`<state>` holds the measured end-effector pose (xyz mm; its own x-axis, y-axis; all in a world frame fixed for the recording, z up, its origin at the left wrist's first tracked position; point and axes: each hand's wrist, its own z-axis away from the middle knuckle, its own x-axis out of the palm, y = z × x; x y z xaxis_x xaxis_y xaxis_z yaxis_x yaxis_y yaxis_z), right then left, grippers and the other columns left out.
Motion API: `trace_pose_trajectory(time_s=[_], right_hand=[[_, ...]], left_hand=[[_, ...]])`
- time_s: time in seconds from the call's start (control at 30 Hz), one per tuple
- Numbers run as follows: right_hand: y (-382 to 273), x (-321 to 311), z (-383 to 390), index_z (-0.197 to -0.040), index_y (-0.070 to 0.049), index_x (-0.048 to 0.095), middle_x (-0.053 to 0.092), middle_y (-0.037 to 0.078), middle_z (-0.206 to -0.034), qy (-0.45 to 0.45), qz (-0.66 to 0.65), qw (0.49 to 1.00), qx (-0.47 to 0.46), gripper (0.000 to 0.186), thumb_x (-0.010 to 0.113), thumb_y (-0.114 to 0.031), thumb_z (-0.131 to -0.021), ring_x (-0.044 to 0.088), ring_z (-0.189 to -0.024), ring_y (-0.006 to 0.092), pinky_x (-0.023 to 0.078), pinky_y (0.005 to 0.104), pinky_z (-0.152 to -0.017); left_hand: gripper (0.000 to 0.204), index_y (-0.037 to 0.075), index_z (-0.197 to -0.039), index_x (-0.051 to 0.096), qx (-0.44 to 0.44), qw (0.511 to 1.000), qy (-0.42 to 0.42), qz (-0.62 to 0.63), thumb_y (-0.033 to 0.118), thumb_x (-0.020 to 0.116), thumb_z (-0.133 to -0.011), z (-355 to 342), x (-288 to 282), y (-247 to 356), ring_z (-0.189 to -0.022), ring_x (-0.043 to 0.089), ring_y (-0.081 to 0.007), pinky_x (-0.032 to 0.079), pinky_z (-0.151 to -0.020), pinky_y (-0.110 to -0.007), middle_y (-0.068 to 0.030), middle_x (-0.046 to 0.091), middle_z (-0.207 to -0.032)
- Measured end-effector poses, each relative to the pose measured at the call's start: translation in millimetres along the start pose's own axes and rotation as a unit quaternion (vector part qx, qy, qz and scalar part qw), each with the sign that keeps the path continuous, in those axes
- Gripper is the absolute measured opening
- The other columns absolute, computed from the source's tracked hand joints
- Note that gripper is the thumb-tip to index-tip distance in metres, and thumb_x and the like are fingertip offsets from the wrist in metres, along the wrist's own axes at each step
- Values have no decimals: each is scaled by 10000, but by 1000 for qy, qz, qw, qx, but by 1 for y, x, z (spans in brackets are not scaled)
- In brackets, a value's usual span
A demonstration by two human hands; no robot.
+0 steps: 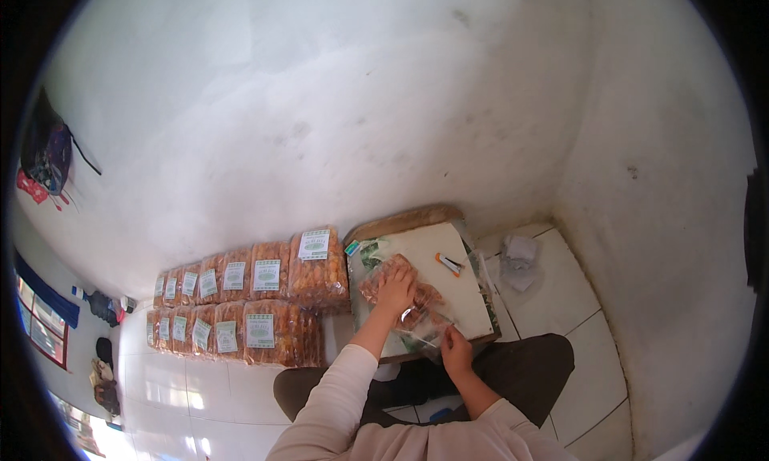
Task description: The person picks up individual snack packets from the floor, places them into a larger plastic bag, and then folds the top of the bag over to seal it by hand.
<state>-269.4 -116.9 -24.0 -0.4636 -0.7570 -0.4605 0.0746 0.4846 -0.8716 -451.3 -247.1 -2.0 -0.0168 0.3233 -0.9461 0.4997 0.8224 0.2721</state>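
My left hand (396,291) lies open with spread fingers over a clear plastic bag of reddish-brown snacks (378,278). At the bag's loose lower-right end my right hand (455,345) is closed on the plastic. The bag rests on a low work surface (454,297) with a white board, leafy green patterned edges and a brown rim. A small orange, white and black tool (448,262) lies to the right of the bag, and a small green item (352,247) sits at the upper left corner.
Several labelled packs of brown snacks (320,270) stand in two rows along the left. Clear plastic packets (519,261) lie on the tiled floor (577,365) at the right. White walls (384,116) enclose the corner. A dark bag (50,152) hangs at far left.
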Motion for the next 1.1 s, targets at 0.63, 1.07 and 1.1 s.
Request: trace_pose_trajectory(time_s=[0.63, 1.07, 1.1], right_hand=[[30, 57, -43, -1107, -64, 558, 566, 192, -968, 29, -83, 980, -176, 295, 558, -17, -816, 579, -856, 351, 475, 385, -733], [16, 56, -49, -1073, -160, 616, 538, 125, -938, 17, -16, 979, -202, 340, 587, -12, -769, 557, -778, 321, 476, 385, -676], [13, 58, -50, -1091, -180, 611, 548, 120, -979, 33, -41, 977, -205, 357, 577, -16, -776, 553, -796, 325, 479, 394, -697]], left_hand=[[414, 164, -1216, 520, 3, 999, 6, 53, 376, 282, -953, 2, 19, -6, -1336, 255, -212, 130, -1080, -470, -11, 367, -1404], [532, 154, -1204, 537, -28, 987, -37, 152, 452, 175, -954, 2, 22, -17, -1351, 230, -217, 88, -1096, -436, -13, 352, -1422], [534, 155, -1205, 537, -31, 986, -42, 159, 457, 176, -953, 3, 22, -18, -1352, 227, -217, 86, -1096, -435, -11, 349, -1424]])
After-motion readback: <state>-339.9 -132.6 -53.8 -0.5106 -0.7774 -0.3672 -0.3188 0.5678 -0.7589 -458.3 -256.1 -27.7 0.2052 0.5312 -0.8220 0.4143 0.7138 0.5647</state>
